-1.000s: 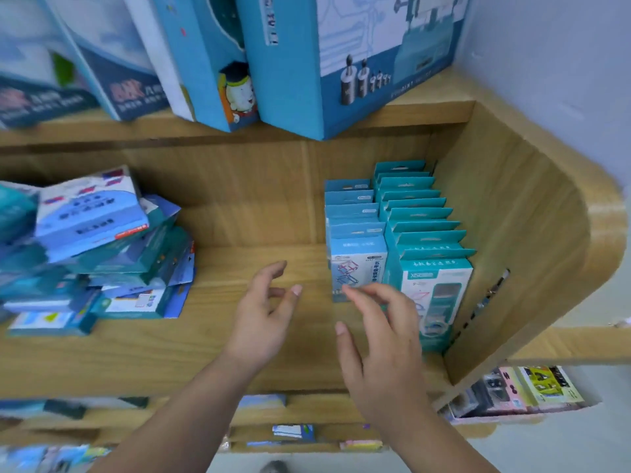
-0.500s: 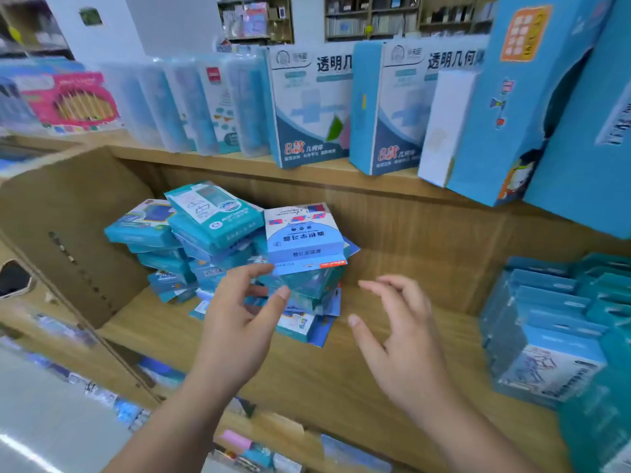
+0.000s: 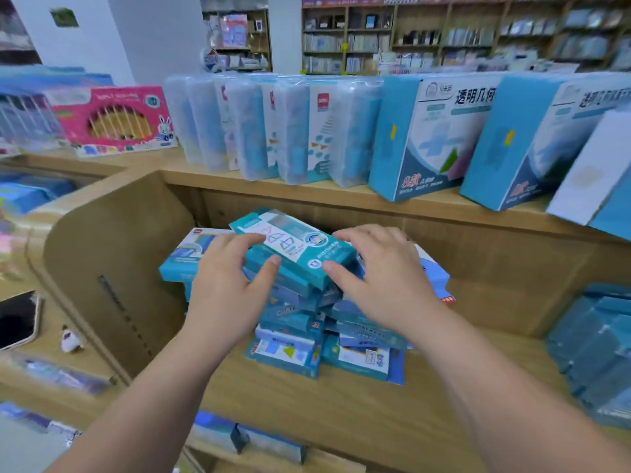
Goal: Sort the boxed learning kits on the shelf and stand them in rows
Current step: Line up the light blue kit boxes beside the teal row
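Brought forward onto the pile (image 3: 307,336), the left hand (image 3: 228,285) and right hand (image 3: 386,278) are curled round the top kit (image 3: 297,247) for a steady lift.

Our left hand (image 3: 228,285) covers the left end of the top box (image 3: 297,249) and our right hand (image 3: 382,278) covers its right end. Whether the right one grips or merely rests there, we cannot tell. Under both palms much of the pile (image 3: 300,322) is hidden, and its print is too small to read. Right of the right hand the standing rows (image 3: 594,349) smear into blur and run off the edge. Left of the left hand a dark object (image 3: 17,319) is cut off.
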Action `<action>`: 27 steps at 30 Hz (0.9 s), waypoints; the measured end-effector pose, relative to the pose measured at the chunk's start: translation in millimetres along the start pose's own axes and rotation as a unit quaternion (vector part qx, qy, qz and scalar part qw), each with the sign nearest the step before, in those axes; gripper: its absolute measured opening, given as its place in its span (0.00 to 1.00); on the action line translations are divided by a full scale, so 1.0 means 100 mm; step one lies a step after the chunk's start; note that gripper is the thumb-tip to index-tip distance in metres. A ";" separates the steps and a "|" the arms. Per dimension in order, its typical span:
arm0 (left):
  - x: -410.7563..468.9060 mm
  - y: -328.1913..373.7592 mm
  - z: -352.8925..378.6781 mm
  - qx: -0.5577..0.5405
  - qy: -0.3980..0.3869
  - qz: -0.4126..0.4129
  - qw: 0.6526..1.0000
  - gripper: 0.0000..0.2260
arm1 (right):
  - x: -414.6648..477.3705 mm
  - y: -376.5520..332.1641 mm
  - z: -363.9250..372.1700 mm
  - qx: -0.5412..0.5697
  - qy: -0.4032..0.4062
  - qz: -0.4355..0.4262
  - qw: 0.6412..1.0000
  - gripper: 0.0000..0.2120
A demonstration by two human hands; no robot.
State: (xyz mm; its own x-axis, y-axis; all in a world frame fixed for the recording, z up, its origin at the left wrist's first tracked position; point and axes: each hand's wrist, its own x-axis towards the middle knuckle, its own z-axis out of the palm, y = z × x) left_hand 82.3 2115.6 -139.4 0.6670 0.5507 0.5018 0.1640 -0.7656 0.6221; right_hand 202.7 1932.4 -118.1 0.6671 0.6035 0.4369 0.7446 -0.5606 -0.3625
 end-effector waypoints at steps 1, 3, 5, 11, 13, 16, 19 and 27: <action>0.06 -0.05 -0.01 0.014 -0.016 0.003 1.000 0.16 | 0.08 -0.06 0.02 -0.030 -0.019 0.006 0.999 0.30; 0.13 -0.11 -0.01 0.034 -0.047 0.013 0.998 0.20 | 0.21 -0.18 0.08 -0.078 -0.050 0.011 0.996 0.33; 0.13 -0.14 0.00 0.040 -0.068 0.019 0.997 0.22 | 0.27 -0.27 0.13 -0.106 -0.083 0.017 0.991 0.36; 0.13 -0.25 0.03 0.015 -0.082 0.049 0.995 0.21 | 0.31 -0.37 0.20 -0.127 -0.111 0.029 0.985 0.34; 0.12 -0.28 0.02 -0.002 -0.087 0.052 0.995 0.20 | 0.32 -0.38 0.21 -0.146 -0.116 0.024 0.982 0.34; 0.11 -0.31 0.00 -0.034 -0.090 0.049 0.994 0.18 | 0.29 -0.41 0.22 -0.119 -0.105 0.036 0.987 0.32; 0.10 -0.31 -0.05 -0.076 -0.095 0.041 0.992 0.17 | 0.19 -0.47 0.23 -0.091 -0.075 0.040 0.992 0.32; -0.14 -0.18 -0.23 -0.356 -0.080 -0.095 0.926 0.12 | -0.31 -0.65 0.21 -0.038 0.022 0.018 0.999 0.31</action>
State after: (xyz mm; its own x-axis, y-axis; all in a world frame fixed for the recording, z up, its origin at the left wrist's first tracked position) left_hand 53.7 2129.5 -143.7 0.7840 0.5532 0.2816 -0.1927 -0.2144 0.9575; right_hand 134.5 1962.0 -125.0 0.6910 0.5574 0.4602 0.7142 -0.6244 -0.3161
